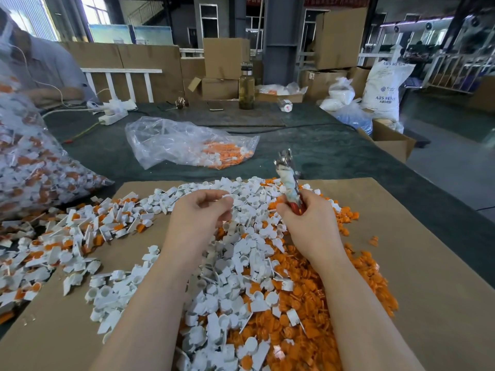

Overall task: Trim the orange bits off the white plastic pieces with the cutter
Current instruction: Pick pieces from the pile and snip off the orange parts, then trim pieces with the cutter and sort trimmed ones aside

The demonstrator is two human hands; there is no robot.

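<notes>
Sack (pixel 383 87) marked "ABS RESIN" behind; right hand (pixel 308 223) grip clamped on cutter (pixel 290 180), left hand (pixel 199 212) pinching white piece (pixel 227 197).

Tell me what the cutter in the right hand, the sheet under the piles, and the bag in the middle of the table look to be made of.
Cutter: shiny metal head, judging by its glint; red handles that look plastic-coated, partly wrapped in whitish tape or cloth.
Sheet: matte brown cardboard, likely, from its flat, dull, stiff look.
Bag: thin clear plastic film, crinkled and glossy, with orange bits showing through.
</notes>
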